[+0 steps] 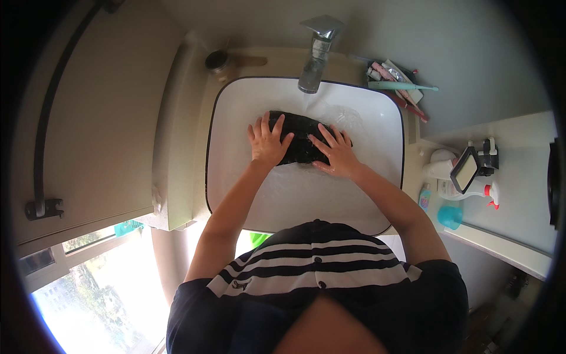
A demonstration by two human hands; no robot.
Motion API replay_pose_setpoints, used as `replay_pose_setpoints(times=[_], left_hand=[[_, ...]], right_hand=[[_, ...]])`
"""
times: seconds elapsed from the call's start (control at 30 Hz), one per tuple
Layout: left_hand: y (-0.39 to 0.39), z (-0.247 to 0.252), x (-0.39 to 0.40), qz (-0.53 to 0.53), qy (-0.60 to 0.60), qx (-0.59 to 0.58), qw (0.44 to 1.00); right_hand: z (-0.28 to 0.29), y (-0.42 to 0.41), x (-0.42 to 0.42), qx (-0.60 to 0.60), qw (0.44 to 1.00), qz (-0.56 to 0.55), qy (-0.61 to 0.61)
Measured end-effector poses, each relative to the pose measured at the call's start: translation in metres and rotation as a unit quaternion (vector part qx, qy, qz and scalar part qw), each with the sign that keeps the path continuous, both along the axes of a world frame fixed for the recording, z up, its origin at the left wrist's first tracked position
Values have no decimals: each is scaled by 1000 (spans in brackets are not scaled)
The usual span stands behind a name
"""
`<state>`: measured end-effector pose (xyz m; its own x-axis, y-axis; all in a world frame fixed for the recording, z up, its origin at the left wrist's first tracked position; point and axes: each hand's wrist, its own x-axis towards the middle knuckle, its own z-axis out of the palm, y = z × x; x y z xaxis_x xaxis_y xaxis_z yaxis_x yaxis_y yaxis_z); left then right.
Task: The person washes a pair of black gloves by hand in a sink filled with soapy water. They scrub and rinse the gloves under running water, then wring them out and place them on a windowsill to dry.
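Observation:
A wet black cloth point(298, 144) lies bunched in a white washbasin point(234, 186) with a dark rim. My left hand point(268, 140) rests flat on its left end, fingers spread. On the right end lies my right hand point(337, 150), also with the fingers apart and wet. Neither hand is closed around the cloth. Above the basin stands a chrome faucet point(314, 62), and water appears to run from its spout beyond the cloth. Ripples show in the water to the upper right of my right hand.
A lidded jar point(216, 61) stands on the counter behind the basin, left of the faucet. Toothbrushes and tubes lie in a pile point(395, 84) at the back right. Along the right side are a spray bottle point(468, 189), a turquoise cup point(450, 217) and a small bottle point(425, 197).

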<state>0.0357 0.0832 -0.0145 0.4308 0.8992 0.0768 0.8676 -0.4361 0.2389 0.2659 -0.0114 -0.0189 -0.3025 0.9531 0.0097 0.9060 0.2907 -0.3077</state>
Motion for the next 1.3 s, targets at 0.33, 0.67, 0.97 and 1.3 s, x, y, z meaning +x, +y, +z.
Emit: replay_pose_setpoints(times=[0.33,0.67,0.97,1.3], left_hand=[[4,-2,-18,-108,104,-49,988],[13,-8,-22,-41,-97,167,980],[-66,-15,11,-229,9,133,964],[-53,-29,31,-219,92,121,964]], right_hand=[[10,12,13,-13,995,85,-49],[7,29,13,76,995,-57,-18],[13,65,-20,78,995,53,-21],[4,60,-6,48,992,44,-110]])
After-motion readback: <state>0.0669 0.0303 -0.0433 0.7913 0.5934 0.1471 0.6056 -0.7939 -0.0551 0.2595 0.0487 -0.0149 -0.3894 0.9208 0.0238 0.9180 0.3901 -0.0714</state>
